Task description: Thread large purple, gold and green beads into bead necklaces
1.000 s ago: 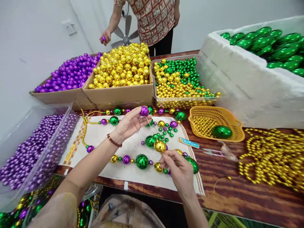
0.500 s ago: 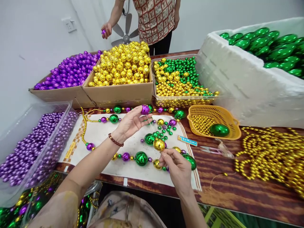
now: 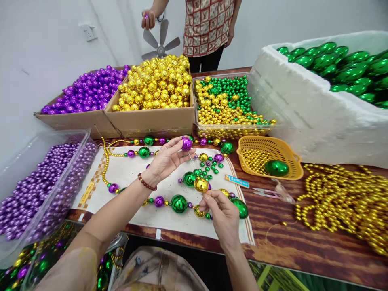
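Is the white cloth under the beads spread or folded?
Spread: the white cloth lies flat on the table, its checkered left end and striped right edge visible.

A wooden worktable [image 3: 273, 246] is viewed by a single head-worn camera, pointed forward and down from the near edge, with the wearer's left hand [image 3: 163, 157] and right hand [image 3: 224, 218] framed close and a co-worker [image 3: 207, 30] across the table cropped at the torso.
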`<state>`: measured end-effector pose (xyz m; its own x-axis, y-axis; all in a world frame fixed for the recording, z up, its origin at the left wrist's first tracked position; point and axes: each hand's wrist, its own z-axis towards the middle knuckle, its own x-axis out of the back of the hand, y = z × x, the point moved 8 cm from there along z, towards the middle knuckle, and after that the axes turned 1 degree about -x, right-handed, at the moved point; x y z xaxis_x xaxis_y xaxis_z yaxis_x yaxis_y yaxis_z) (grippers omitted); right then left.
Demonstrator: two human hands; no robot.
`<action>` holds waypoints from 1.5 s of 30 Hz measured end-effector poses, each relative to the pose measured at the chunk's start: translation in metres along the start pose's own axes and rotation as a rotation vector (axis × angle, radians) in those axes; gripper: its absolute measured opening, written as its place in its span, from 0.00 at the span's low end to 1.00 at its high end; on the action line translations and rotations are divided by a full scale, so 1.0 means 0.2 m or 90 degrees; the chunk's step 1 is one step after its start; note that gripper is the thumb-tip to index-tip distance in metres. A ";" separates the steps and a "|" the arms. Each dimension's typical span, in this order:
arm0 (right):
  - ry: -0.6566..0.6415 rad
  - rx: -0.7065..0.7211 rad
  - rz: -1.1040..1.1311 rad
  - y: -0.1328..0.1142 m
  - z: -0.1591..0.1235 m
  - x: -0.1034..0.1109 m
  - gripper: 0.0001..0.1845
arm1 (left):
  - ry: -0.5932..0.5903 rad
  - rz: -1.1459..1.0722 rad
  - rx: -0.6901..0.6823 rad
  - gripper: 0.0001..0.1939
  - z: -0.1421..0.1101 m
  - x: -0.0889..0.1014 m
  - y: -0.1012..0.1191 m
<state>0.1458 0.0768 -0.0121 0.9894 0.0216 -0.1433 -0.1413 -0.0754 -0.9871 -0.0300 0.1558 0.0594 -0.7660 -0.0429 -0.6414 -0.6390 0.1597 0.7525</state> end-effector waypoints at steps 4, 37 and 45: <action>0.013 0.012 0.021 0.00 0.03 -0.01 0.14 | -0.025 0.023 -0.010 0.13 -0.04 -0.04 -0.03; -0.078 -0.036 0.113 0.01 0.11 -0.06 0.13 | -0.053 0.021 -0.010 0.16 -0.08 -0.01 -0.16; -0.075 -0.075 0.102 0.05 0.13 -0.08 0.18 | -0.059 0.011 0.010 0.17 -0.09 -0.03 -0.18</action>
<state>0.1283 0.1018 -0.0215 0.9432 0.1152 -0.3116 -0.2849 -0.2024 -0.9370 -0.0038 0.1330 0.0377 -0.7670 0.0511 -0.6396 -0.6238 0.1745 0.7619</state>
